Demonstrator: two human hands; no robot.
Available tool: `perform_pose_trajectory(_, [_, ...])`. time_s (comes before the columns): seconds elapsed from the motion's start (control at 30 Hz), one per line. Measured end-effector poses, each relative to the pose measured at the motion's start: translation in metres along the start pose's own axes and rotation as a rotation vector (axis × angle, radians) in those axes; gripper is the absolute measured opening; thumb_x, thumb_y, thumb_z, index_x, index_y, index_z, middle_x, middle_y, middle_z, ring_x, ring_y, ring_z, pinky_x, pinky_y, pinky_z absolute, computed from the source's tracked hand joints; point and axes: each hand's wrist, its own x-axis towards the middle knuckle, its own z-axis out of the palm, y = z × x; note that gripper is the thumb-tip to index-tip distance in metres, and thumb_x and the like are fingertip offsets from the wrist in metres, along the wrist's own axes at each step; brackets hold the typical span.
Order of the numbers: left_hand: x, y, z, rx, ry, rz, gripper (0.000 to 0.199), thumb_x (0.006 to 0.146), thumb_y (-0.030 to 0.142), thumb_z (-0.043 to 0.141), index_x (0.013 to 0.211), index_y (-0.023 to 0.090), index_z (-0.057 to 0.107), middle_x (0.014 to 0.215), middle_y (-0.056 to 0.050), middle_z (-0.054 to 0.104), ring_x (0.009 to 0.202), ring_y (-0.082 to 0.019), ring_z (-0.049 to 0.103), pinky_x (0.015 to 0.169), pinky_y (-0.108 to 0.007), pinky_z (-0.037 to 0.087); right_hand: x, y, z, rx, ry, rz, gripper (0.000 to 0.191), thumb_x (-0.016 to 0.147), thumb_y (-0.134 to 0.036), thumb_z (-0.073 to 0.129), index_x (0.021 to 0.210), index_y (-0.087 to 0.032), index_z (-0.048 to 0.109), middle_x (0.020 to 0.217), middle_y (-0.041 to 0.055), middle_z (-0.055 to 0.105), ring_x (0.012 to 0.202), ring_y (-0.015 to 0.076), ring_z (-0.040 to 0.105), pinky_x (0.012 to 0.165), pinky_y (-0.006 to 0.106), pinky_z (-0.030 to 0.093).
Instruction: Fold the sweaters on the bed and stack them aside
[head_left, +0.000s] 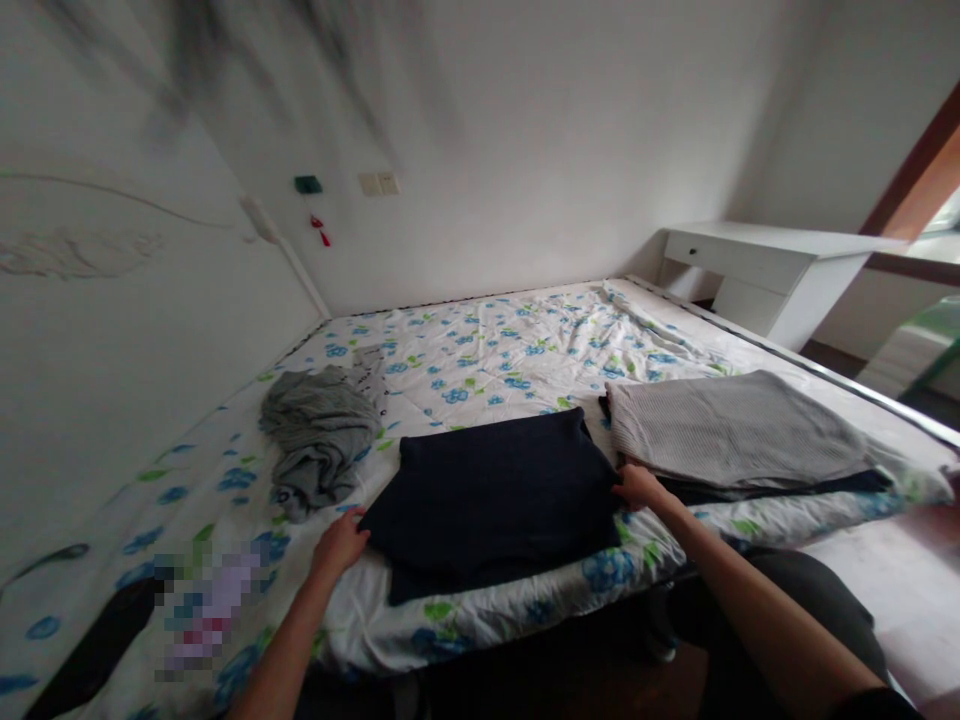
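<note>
On my feed, the crumpled grey clothing is lying at ten o'clock on the flowered bed, and a red tassel is hanging on the white wall at eleven. My left hand is pinching the navy garment, which is spreading flat at twelve; my right hand is gripping its right edge. The grey ribbed garment is covering dark cloth at two; a white desk is standing beyond, at one.

no readable lettering, labels, brands, numbers or signs on anything in view
</note>
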Motion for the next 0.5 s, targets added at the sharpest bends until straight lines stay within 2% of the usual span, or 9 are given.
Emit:
perform_pose_trajectory(0.07, [-0.008,0.012,0.001,0.082,0.016,0.085,0.039,0.088,0.021,0.069,0.126,0.023,0.076,0.114,-0.011,0.083,0.119,-0.032,0.082,0.107,-0.038,0.062,-0.007,-0.001,0.001,-0.151,0.072,-0.032,0.023,0.095,-0.026,0.082,0.116,-0.017,0.082,0.11,0.0189,0.085,0.115,0.0392,0.083,0.1,0.045,0.063])
perform_pose_trajectory(0.13, [-0.019,0.026,0.001,0.119,0.014,0.194,0.043,0.091,0.018,0.064,0.133,0.021,0.075,0.134,-0.016,0.078,0.129,-0.031,0.077,0.118,-0.04,0.056,-0.014,-0.006,-0.003,-0.225,0.129,-0.057,0.037,0.101,-0.027,0.076,0.136,-0.016,0.077,0.133,0.0218,0.082,0.125,0.0374,0.08,0.104,0.044,0.06])
perform_pose_trajectory(0.2, [-0.031,0.041,0.003,0.126,-0.047,0.308,0.047,0.09,0.015,0.063,0.134,0.022,0.075,0.143,-0.015,0.074,0.134,-0.031,0.073,0.122,-0.043,0.052,-0.02,-0.014,-0.008,-0.265,0.154,-0.131,0.045,0.1,-0.022,0.074,0.144,-0.016,0.074,0.142,0.0216,0.079,0.13,0.035,0.078,0.108,0.041,0.057])
perform_pose_trajectory(0.23, [-0.038,0.048,0.004,0.118,-0.116,0.374,0.047,0.087,0.014,0.064,0.132,0.024,0.075,0.143,-0.013,0.073,0.134,-0.031,0.072,0.122,-0.043,0.052,-0.024,-0.018,-0.01,-0.282,0.144,-0.198,0.045,0.098,-0.018,0.074,0.143,-0.016,0.075,0.142,0.0204,0.078,0.131,0.0337,0.077,0.111,0.04,0.056])
perform_pose_trajectory(0.3, [-0.051,0.062,0.009,0.089,-0.317,0.51,0.045,0.082,0.013,0.067,0.124,0.027,0.076,0.138,-0.009,0.074,0.132,-0.03,0.071,0.12,-0.041,0.052,-0.03,-0.027,-0.009,-0.3,0.042,-0.369,0.043,0.091,-0.01,0.074,0.133,-0.017,0.08,0.137,0.0163,0.08,0.128,0.03,0.076,0.113,0.037,0.054])
perform_pose_trajectory(0.37, [-0.062,0.075,0.013,0.081,-0.485,0.616,0.044,0.078,0.014,0.07,0.119,0.027,0.075,0.134,-0.008,0.075,0.131,-0.031,0.071,0.116,-0.039,0.053,-0.037,-0.036,-0.001,-0.294,-0.131,-0.522,0.044,0.086,-0.008,0.077,0.128,-0.019,0.083,0.13,0.0117,0.082,0.123,0.0271,0.077,0.109,0.034,0.055])
perform_pose_trajectory(0.43, [-0.069,0.086,0.018,0.116,-0.527,0.659,0.046,0.074,0.015,0.073,0.118,0.027,0.075,0.132,-0.009,0.076,0.132,-0.033,0.07,0.114,-0.04,0.053,-0.043,-0.044,0.011,-0.295,-0.264,-0.618,0.049,0.081,-0.012,0.083,0.129,-0.022,0.083,0.13,0.0087,0.083,0.122,0.0272,0.077,0.107,0.034,0.057])
perform_pose_trajectory(0.5, [-0.069,0.093,0.02,0.145,-0.522,0.657,0.046,0.073,0.012,0.071,0.116,0.027,0.075,0.13,-0.009,0.077,0.13,-0.034,0.071,0.111,-0.04,0.053,-0.048,-0.05,0.021,-0.318,-0.294,-0.674,0.056,0.076,-0.016,0.089,0.131,-0.025,0.084,0.134,0.0081,0.082,0.127,0.0298,0.076,0.108,0.037,0.057])
